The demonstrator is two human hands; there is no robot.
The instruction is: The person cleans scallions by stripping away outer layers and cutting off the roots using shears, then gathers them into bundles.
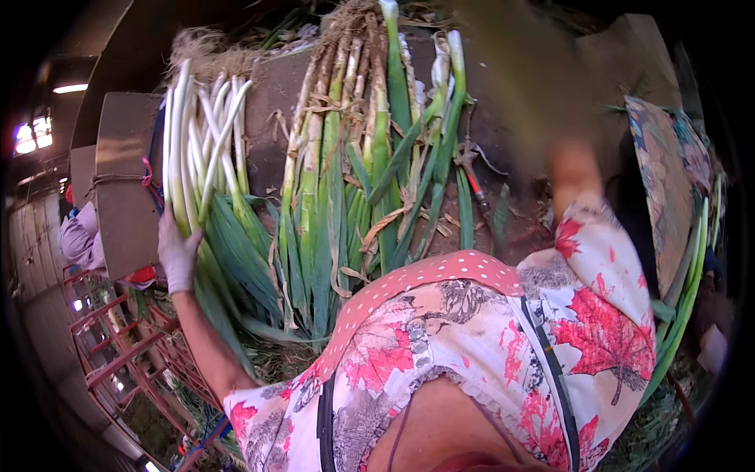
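Observation:
My left hand (pixel 180 253), in a pale glove, grips the outer stalks at the left edge of a pile of cleaned long green onions (pixel 191 147). Their white stems point away from me, with the green leaves towards me. Beside them lie unpeeled green onions (pixel 330 135) with brown, soil-marked stems, roots and dry outer leaves. On the right, my forearm reaches forward into a strong blur. My right hand (pixel 534 100) is smeared within it; its fingers and anything in them cannot be made out.
A slim tool with an orange section (pixel 473 183) lies right of the onions on the brown work surface (pixel 265 124). A cardboard panel (pixel 127 183) stands at left, above a red metal rack (pixel 127 348). A patterned board (pixel 660 183) leans at right, near more green onions (pixel 687 307).

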